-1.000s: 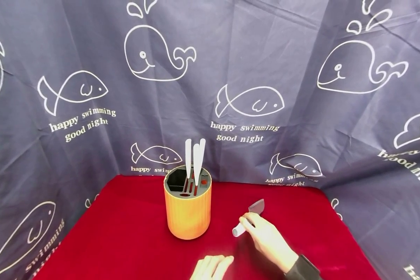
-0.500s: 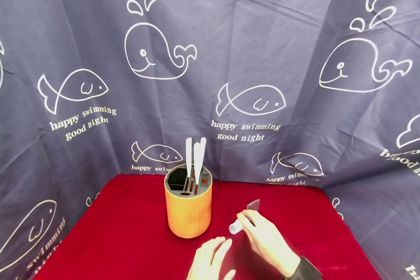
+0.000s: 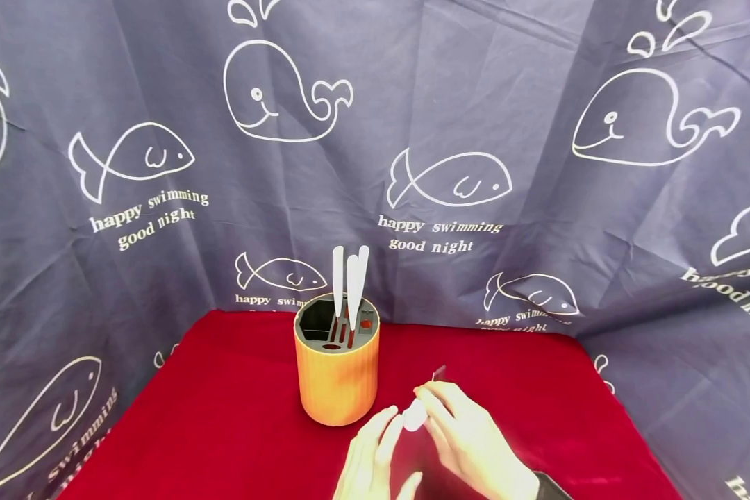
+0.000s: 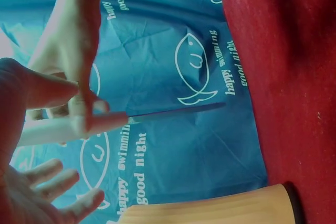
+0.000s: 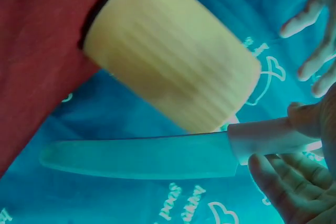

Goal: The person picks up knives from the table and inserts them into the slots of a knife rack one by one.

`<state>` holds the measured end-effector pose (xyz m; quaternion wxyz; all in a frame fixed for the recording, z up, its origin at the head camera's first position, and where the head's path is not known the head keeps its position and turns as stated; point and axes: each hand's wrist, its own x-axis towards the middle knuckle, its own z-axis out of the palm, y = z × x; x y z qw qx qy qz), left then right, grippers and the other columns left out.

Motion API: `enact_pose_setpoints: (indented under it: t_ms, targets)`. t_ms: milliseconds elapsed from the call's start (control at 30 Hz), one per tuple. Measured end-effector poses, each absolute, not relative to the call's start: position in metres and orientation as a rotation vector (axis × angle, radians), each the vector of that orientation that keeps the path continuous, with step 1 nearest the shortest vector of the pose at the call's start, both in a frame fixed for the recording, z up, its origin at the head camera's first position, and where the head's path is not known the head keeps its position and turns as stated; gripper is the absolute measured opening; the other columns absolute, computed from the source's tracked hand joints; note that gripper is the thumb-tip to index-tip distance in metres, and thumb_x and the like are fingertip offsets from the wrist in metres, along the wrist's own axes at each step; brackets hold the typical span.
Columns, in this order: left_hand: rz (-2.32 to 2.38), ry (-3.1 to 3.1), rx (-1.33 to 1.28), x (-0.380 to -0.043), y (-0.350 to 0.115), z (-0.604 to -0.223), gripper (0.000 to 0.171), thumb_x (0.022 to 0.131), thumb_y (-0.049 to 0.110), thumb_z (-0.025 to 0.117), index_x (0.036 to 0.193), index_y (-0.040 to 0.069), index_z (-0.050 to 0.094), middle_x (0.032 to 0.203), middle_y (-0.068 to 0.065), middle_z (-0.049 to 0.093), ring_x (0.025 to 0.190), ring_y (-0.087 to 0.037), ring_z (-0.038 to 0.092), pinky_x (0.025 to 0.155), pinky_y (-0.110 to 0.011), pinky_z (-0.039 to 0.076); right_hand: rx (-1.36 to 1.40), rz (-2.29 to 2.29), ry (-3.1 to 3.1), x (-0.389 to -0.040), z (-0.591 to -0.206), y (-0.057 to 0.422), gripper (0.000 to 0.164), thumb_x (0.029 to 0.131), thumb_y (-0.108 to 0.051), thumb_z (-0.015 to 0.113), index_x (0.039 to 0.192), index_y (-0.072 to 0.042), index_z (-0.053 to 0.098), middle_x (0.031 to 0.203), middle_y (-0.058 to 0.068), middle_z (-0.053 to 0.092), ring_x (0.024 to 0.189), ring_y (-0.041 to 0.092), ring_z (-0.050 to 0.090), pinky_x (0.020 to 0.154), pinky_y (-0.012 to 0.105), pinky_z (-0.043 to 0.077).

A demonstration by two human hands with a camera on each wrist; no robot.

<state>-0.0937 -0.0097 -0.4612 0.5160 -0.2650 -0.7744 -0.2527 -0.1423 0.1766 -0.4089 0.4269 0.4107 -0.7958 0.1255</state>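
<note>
My right hand [image 3: 469,437] pinches the white handle of a kitchen knife [image 5: 147,157] between thumb and fingers. The blade points away from me and down in the head view, mostly hidden behind that hand. Its butt end faces my left hand [image 3: 375,455], whose fingers are spread, with fingertips right at the handle. In the left wrist view the handle [image 4: 107,122] lies across the gap between the left thumb and fingers. Left of the knife stands a yellow ribbed knife holder [image 3: 337,389] with a dark slotted top, holding several white-handled pieces [image 3: 355,285] upright.
A red cloth [image 3: 237,417] covers the table. Behind and on both sides hangs a grey-blue curtain [image 3: 325,194] with white fish and whale drawings. The knife holder stands close to the left hand's fingertips in the head view.
My left hand has come up from the lower edge toward the knife handle. The right hand has turned the knife, so its butt faces me more and less of the blade shows.
</note>
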Motion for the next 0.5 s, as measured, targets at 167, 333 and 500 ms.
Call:
enact_pose_setpoints:
  t_ms: [167, 333, 500]
  targets:
    - [-0.643, -1.717, -0.700, -0.096, -0.009, -0.456, 0.049, 0.100, 0.037, 0.059, 0.130, -0.002, 0.059, 0.127, -0.020, 0.066, 0.111, -0.027, 0.066, 0.109, -0.024, 0.050, 1.069, 0.363, -1.941, -0.131, -0.399, 0.170, 0.039, 0.107, -0.030, 0.040, 0.117, -0.009, 0.072, 0.113, 0.006, 0.068, 0.101, 0.017, 0.066, 0.089, 0.024, 0.059]
    - [-0.610, -1.525, -0.802, -0.103, -0.008, -0.448, 0.044, 0.099, 0.028, 0.061, 0.120, -0.009, 0.054, 0.119, -0.028, 0.066, 0.106, -0.033, 0.067, 0.097, -0.030, 0.058, 1.126, 0.455, -1.884, -0.121, -0.393, 0.163, 0.035, 0.106, -0.028, 0.046, 0.117, -0.006, 0.071, 0.111, 0.007, 0.068, 0.099, 0.019, 0.068, 0.097, 0.021, 0.056]
    - [-0.539, -1.364, -0.828, -0.112, -0.004, -0.443, 0.043, 0.100, 0.024, 0.059, 0.117, -0.014, 0.047, 0.111, -0.033, 0.065, 0.100, -0.033, 0.069, 0.080, -0.029, 0.062, 1.189, 0.522, -1.885, -0.112, -0.390, 0.158, 0.035, 0.106, -0.029, 0.050, 0.122, -0.005, 0.068, 0.115, 0.008, 0.068, 0.104, 0.019, 0.067, 0.105, 0.020, 0.052]
